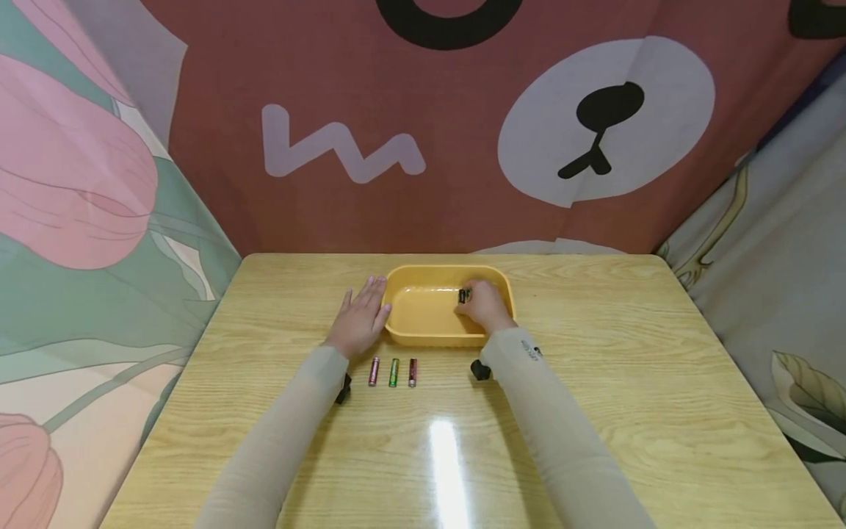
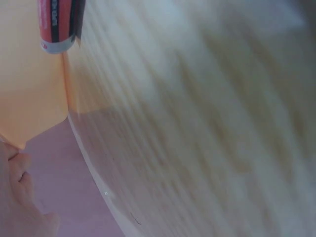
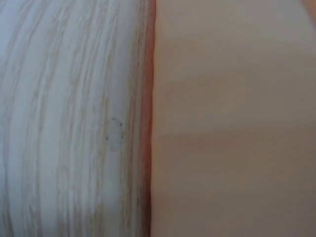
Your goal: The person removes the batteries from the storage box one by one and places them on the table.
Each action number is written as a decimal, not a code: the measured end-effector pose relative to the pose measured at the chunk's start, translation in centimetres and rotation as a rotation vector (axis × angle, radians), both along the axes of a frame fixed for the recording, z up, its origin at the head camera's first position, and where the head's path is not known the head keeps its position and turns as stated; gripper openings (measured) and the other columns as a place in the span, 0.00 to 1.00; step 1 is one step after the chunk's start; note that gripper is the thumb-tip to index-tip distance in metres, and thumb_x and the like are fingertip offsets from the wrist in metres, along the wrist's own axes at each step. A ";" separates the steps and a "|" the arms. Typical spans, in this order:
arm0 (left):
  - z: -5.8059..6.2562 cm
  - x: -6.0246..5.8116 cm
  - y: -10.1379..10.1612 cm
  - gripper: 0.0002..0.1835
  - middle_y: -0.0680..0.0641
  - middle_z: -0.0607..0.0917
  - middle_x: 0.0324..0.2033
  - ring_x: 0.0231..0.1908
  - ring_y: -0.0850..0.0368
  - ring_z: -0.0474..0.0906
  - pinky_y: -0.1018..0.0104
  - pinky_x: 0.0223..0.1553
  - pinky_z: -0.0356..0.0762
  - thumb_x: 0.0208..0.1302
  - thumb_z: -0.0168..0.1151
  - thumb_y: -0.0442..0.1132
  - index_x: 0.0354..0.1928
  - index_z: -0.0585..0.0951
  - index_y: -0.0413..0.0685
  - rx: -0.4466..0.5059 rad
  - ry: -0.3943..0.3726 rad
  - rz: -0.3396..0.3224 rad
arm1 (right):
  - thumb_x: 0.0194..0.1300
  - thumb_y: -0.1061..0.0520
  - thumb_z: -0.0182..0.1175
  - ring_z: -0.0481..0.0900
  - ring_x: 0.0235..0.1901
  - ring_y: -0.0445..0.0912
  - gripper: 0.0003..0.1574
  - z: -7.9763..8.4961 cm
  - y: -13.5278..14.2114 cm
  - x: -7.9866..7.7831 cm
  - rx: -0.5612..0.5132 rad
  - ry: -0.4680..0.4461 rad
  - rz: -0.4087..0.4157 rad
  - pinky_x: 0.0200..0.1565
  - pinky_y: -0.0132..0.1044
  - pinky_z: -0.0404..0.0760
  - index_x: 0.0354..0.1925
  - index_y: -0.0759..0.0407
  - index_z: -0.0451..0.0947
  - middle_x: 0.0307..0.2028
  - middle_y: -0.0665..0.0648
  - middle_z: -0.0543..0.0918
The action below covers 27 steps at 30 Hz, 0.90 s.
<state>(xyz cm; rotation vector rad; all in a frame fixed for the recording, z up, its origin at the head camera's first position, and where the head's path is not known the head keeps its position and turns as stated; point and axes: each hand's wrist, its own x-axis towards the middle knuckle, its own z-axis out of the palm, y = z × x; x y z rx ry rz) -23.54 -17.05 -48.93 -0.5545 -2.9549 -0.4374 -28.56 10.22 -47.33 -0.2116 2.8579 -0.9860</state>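
A yellow tray (image 1: 423, 341) stands on the wooden table. My left hand (image 1: 358, 320) lies at its left rim with the fingers extended; in the left wrist view, some fingers (image 2: 22, 197) show beside the tray wall. Inside the tray's right part, my right hand (image 1: 487, 305) pinches small dark cylinders that look like batteries (image 1: 464, 295); how many is hidden by the fingers. In front of the tray lie a red battery (image 1: 374, 372), a green battery (image 1: 393, 372) and a dark red battery (image 1: 413, 372), side by side. The right wrist view shows only the tray wall (image 3: 232, 123) and tabletop.
The wooden table (image 1: 595, 411) reaches to a red curtain (image 1: 330, 213) at the back, with patterned cloth (image 1: 86, 294) hanging on the left and more cloth (image 1: 780, 294) on the right. A bright reflection lies on the tabletop between the arms.
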 end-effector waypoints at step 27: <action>0.4 0.2 0.2 0.32 0.52 0.47 0.73 0.72 0.58 0.36 0.46 0.69 0.37 0.75 0.31 0.54 0.74 0.44 0.49 -0.011 -0.020 0.017 | 0.49 0.46 0.73 0.70 0.25 0.45 0.31 -0.4 -0.3 0.0 -0.140 -0.050 0.034 0.33 0.37 0.73 0.47 0.61 0.76 0.28 0.54 0.77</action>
